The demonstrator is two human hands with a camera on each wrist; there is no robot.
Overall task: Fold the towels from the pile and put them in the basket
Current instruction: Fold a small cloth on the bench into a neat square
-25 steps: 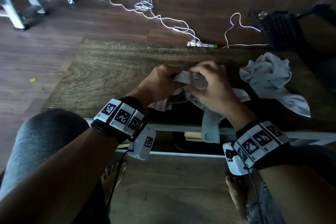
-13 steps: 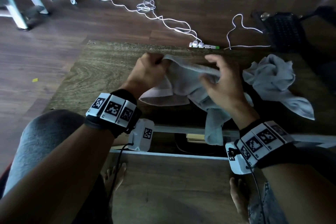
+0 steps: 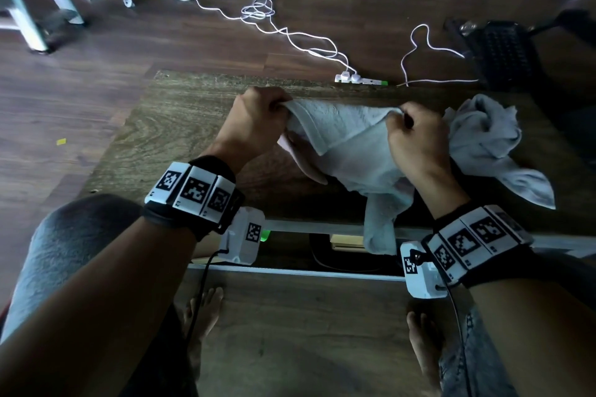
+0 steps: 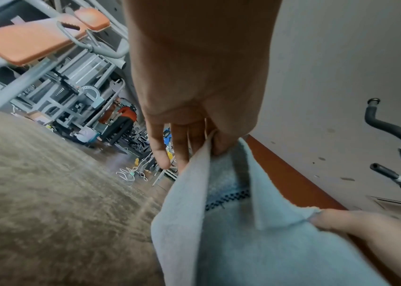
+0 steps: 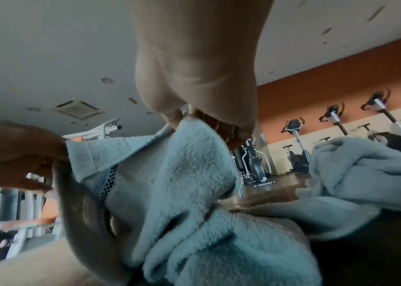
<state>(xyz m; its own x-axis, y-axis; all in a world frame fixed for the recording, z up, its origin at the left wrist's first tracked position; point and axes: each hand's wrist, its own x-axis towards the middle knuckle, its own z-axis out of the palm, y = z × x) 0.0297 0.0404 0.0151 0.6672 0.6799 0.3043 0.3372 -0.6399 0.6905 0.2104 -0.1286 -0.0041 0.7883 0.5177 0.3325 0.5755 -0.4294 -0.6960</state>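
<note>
A pale grey towel [image 3: 351,142] is stretched between my two hands over the wooden table [image 3: 180,126]. My left hand [image 3: 258,119] pinches its left top corner, and the towel [image 4: 218,222] runs down from those fingers in the left wrist view. My right hand [image 3: 416,135] pinches the right top corner, where the towel [image 5: 182,164] hangs below the fingertips. The lower part droops over the table's near edge. A second crumpled towel [image 3: 483,138] lies on the table just right of my right hand. The black basket [image 3: 503,51] stands on the floor beyond the table's far right corner.
White cables [image 3: 290,29] and a power strip [image 3: 358,79] lie on the floor past the table's far edge. Exercise machines [image 5: 297,139] stand along the wall. My knee [image 3: 71,251] and bare feet [image 3: 203,309] are below the near edge.
My hands have moved apart and away from me, spreading the bunched towel into a taut span with a corner in each hand.
</note>
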